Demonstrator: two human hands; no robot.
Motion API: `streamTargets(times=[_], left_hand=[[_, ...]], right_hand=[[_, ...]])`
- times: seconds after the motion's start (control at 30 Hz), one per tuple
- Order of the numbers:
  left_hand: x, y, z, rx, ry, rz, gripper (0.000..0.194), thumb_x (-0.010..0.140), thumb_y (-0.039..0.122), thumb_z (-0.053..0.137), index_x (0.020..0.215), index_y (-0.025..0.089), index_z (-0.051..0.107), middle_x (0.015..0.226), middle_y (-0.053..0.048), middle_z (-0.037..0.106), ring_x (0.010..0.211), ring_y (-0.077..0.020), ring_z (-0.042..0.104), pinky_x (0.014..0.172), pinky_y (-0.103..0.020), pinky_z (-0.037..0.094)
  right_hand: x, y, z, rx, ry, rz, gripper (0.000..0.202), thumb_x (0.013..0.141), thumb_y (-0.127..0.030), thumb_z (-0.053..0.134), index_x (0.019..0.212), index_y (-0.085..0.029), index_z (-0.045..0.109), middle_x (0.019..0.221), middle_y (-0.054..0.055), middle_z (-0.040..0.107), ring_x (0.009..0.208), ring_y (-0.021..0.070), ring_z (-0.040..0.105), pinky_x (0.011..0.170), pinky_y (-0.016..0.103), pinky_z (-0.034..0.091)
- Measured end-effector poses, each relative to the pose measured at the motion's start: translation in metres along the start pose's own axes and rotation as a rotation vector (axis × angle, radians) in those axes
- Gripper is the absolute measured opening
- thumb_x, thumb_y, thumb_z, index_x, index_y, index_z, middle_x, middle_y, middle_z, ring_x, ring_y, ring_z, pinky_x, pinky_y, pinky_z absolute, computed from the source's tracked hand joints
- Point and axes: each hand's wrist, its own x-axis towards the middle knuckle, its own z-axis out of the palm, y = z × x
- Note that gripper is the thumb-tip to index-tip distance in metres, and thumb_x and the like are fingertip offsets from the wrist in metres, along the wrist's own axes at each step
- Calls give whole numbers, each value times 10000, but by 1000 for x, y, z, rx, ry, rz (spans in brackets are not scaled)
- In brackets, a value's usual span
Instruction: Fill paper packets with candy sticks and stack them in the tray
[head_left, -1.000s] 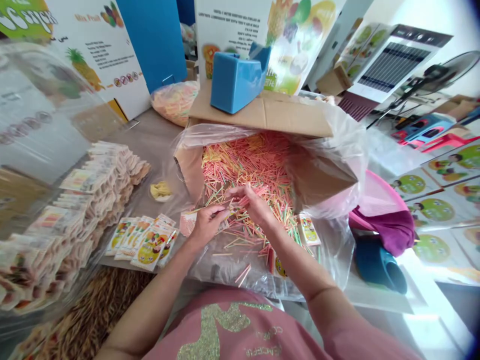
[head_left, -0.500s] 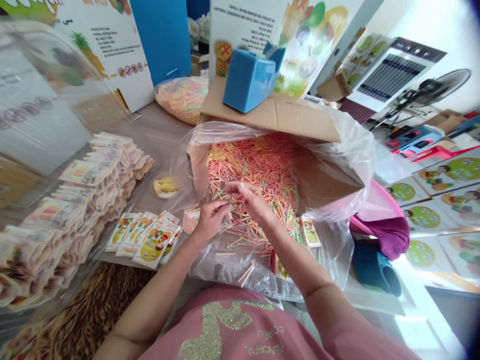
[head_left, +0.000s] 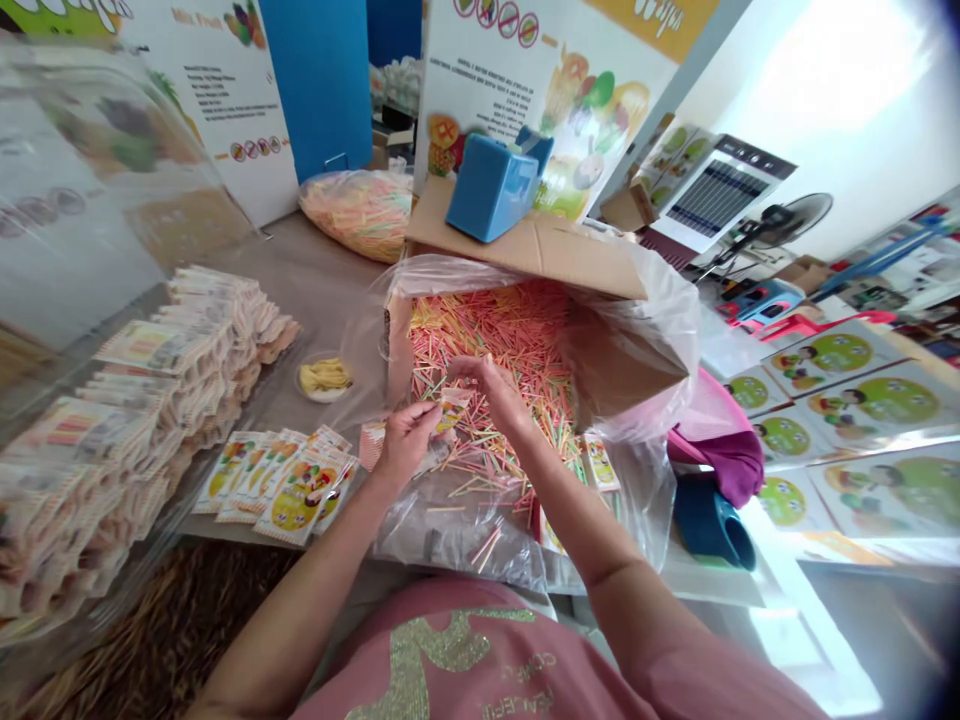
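A small printed packet (head_left: pixel 454 404) is pinched in my left hand (head_left: pixel 409 437), in front of the open carton. My right hand (head_left: pixel 495 392) is just right of the packet, above the coloured sticks (head_left: pixel 517 315), its fingers curved and apart with nothing visible between them. The sticks, pink, yellow and green, fill the plastic-lined carton (head_left: pixel 592 258) and spill over its front edge. Printed packets (head_left: pixel 296 497) lie fanned out to the left of my left hand. Beyond them is a shallow dish (head_left: pixel 324 378) of yellow bands.
Long stacks of packets (head_left: pixel 161 370) cover the left of the table (head_left: pixel 289 262). A blue holder (head_left: pixel 491 185) stands on the carton flap. Behind lies a bag of sticks (head_left: pixel 360 212). A pink basket with purple cloth (head_left: pixel 716 460) and a blue container (head_left: pixel 712 525) are at right.
My hands have moved apart, and the packet in my left hand now shows clearly. My right fingers have opened. The camera view has shifted, so the room at right shows more.
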Motion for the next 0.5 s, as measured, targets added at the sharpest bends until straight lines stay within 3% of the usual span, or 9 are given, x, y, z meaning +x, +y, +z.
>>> streamTargets(times=[0.2,0.33,0.4,0.5], left_hand=[[2,1,2,-6,2,36,596,620,687,874,909,176,775,813,-13,720,712,-150,666,652,-290,607],[-3,2,5,13,-75,105,528,611,510,927,1006,193,779,982,-40,776,861,-192,711,757,-315,608],[-4,0,2,55,-65,151,451,587,426,933,936,188,772,893,-15,765,815,-180,700,763,-310,591],[-3,-4,-7,149,-46,168,340,634,427,890,809,175,745,746,11,713,701,-153,656,697,-295,560]], right_hand=[[-10,1,20,6,-106,-63,581,926,-688,606,1288,-250,726,1184,74,773,1191,258,684,1114,439,488],[-10,2,31,60,-78,-32,559,943,-666,561,1273,-246,726,1155,69,777,1147,251,703,1062,413,535],[-10,-5,30,14,-127,-34,532,947,-660,544,1188,-243,768,1149,57,779,1139,247,700,1066,406,534],[-11,-22,21,-86,-207,-41,448,967,-582,537,1052,-243,816,1100,34,791,1098,239,702,1071,409,528]])
